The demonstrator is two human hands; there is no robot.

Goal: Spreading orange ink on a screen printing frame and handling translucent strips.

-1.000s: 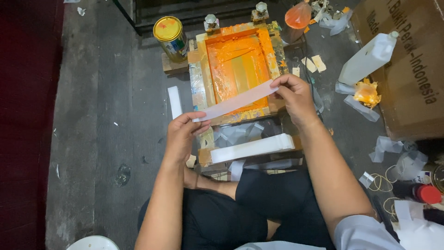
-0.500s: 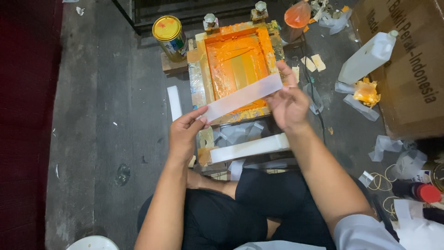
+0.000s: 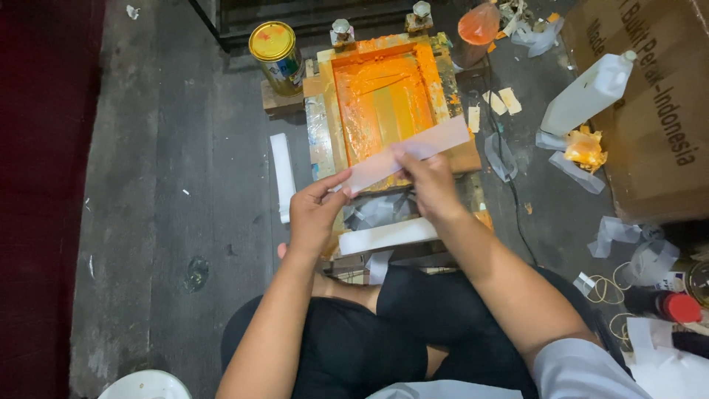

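the floor (image 3: 170, 148) carries an orange-stained printing frame (image 3: 384, 103), its lower edge hidden behind the hands. a cardboard box (image 3: 650, 111) is cut off at the right. just above the frame's near end, a pale paper strip (image 3: 410, 154) is held slanted: the left hand (image 3: 317, 214) pinches its lower end, the right hand (image 3: 432, 181) has fingers closed on its middle. this looks like the handling step; laying it down would call for squaring it. the tin can (image 3: 275, 46) stands apart.

You've got a long white paper strip (image 3: 410, 151) tilted up to the right, lying flat above the near edge of the orange-inked screen frame (image 3: 384, 96).
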